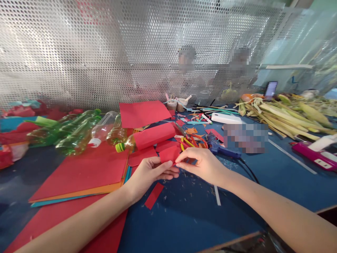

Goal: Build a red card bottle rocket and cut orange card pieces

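Observation:
Both my hands meet over the blue table, holding a small piece of red paper [169, 154]. My left hand [152, 170] has its thumb on the paper's lower edge, with the other fingers curled beneath. My right hand [202, 163] pinches the paper's right corner between thumb and fingertips. Just behind lies a plastic bottle wrapped in red paper [155, 135], its yellow-green cap [120, 147] pointing left. Scissors with orange and yellow handles [191, 141] lie beyond my right hand, beside a blue glue gun [223, 151]. A red paper strip [154, 195] rests in front of my left hand.
Stacked coloured sheets [86, 172] cover the table at left, with several green and clear bottles [79, 135] behind. Paper scraps, pens and a white case [226, 118] lie at the back. Dried husks [286, 112] and a magenta power strip [313, 156] are at right. A perforated screen [105, 52] stands behind.

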`<action>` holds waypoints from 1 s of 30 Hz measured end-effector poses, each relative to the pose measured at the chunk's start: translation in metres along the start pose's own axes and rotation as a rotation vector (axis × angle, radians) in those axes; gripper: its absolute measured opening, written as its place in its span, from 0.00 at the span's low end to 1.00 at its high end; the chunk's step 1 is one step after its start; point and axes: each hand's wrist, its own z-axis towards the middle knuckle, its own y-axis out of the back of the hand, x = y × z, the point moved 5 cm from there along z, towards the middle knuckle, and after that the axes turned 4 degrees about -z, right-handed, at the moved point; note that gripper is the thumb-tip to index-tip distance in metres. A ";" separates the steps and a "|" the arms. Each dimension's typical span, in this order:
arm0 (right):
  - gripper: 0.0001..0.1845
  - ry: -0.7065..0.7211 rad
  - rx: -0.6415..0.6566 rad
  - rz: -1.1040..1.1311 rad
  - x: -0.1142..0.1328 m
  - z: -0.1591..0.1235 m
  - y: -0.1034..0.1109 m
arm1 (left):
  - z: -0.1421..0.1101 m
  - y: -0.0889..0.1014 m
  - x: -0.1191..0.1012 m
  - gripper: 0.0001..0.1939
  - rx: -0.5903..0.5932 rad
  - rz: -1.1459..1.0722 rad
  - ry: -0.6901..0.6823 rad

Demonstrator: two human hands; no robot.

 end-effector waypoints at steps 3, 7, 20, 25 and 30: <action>0.02 -0.043 -0.002 0.013 -0.001 0.001 0.000 | 0.000 0.000 -0.001 0.15 -0.014 0.044 -0.012; 0.02 -0.062 -0.001 0.050 -0.002 0.000 0.000 | -0.001 -0.001 -0.002 0.17 -0.008 0.033 -0.016; 0.02 -0.103 0.008 0.123 -0.009 0.000 -0.001 | 0.001 0.000 -0.001 0.17 -0.002 0.038 -0.035; 0.11 -0.108 0.021 0.284 -0.011 0.000 -0.003 | -0.001 -0.001 -0.005 0.16 -0.015 -0.011 -0.072; 0.02 -0.112 -0.006 0.268 -0.008 0.002 -0.003 | -0.003 -0.004 -0.007 0.16 -0.007 0.026 -0.091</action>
